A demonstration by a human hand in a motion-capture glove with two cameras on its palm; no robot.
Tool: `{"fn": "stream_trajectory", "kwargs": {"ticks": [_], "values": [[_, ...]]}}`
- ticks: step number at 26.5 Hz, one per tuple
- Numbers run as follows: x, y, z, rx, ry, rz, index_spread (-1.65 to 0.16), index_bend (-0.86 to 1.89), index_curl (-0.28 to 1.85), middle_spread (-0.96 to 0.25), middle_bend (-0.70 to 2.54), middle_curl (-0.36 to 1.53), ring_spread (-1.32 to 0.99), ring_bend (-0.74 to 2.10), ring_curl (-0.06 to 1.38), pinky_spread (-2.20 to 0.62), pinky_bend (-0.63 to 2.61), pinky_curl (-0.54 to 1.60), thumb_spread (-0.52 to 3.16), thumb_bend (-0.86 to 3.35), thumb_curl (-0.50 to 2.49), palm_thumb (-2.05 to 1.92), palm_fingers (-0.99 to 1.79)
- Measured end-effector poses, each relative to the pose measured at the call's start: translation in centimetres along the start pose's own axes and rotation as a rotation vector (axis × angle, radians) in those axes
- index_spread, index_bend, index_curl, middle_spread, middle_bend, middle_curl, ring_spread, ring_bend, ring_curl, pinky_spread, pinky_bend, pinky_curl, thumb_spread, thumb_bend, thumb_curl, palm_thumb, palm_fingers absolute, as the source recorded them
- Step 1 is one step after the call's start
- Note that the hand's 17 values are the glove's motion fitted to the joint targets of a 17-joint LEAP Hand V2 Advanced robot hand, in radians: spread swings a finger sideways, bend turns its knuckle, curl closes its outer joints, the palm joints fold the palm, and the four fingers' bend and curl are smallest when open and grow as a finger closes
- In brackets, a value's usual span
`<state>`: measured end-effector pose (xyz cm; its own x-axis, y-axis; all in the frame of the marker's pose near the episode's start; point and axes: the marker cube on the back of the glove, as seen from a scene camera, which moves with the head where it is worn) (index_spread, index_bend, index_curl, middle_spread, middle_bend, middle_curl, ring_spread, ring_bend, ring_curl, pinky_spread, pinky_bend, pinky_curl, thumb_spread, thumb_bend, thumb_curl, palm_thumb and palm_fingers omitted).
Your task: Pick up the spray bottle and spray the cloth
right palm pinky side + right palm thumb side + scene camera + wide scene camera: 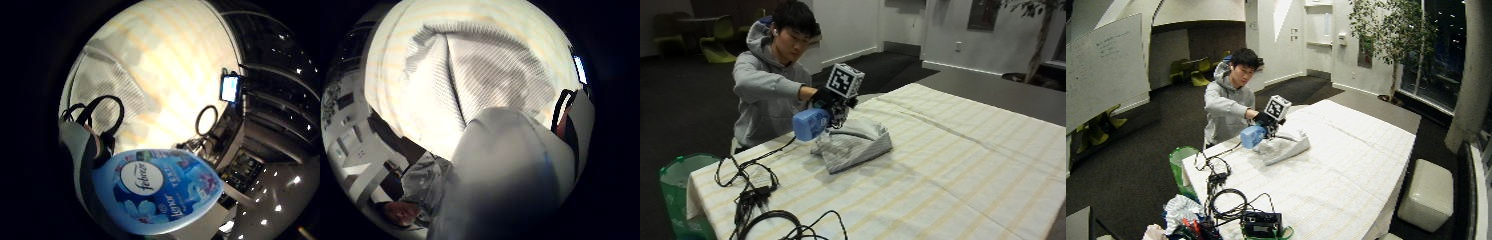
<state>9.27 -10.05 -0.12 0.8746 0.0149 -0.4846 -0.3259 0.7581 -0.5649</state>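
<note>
Closest to the outside camera, a tangle of black cables (753, 195) lies on the striped tablecloth of the table (959, 165), with a green bin (680, 195) at the table's near corner. Past the cables, the gloved right hand (825, 97) holds the spray bottle (811, 124) in the air, just above and beside the cloth (853, 142). The fingers are curled round the bottle's upper part, near the neck, and the blue body hangs below the hand. In the little finger side palm view the labelled bottle body fills the space next to the palm, so it is plainly in the grip.

The cloth is a bunched, finely striped heap resting on the table directly under the hand; the thumb side palm view looks down onto its folds. It is soft and will not shift under mist alone.

The bottle looks like light, stiff plastic with a smooth, possibly slippery label face, so the narrow neck is the sensible place to hold it, leaving a finger free for the trigger. Whether a finger sits on the trigger cannot be told.

Farther back, the person in a grey hoodie (763, 95) leans over the table's edge.
</note>
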Motion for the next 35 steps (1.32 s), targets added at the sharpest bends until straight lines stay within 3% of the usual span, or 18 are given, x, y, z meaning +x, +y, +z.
{"fn": "stream_trajectory", "kwargs": {"ticks": [6,13,16,24,35], "values": [[0.3,0.8,-2.0,0.035,-0.007,0.039,-0.18,0.53,0.55,-0.08,0.7,0.54,-0.15,0.72,0.47,-0.28,0.39,0.41,0.11,-0.03,0.73,0.96,1.41],[-1.7,-0.9,3.6,-0.045,-0.016,0.016,-0.18,0.53,0.56,-0.08,0.7,0.54,-0.15,0.72,0.47,-0.28,0.39,0.41,0.11,-0.03,0.74,0.96,1.41],[-2.5,-0.7,3.3,-0.032,-0.09,-0.028,-0.18,0.53,0.56,-0.08,0.7,0.54,-0.15,0.72,0.47,-0.28,0.38,0.41,0.11,-0.03,0.74,0.96,1.41],[-5.5,2.1,-7.3,0.196,-0.519,-0.235,-0.18,0.53,0.56,-0.08,0.7,0.54,-0.14,0.72,0.47,-0.28,0.38,0.41,0.11,-0.03,0.74,0.96,1.4],[-14.3,2.4,-17.3,0.46,-0.845,-0.455,-0.18,0.53,0.56,-0.08,0.7,0.54,-0.14,0.72,0.47,-0.28,0.38,0.42,0.11,-0.03,0.75,0.96,1.4]]}}
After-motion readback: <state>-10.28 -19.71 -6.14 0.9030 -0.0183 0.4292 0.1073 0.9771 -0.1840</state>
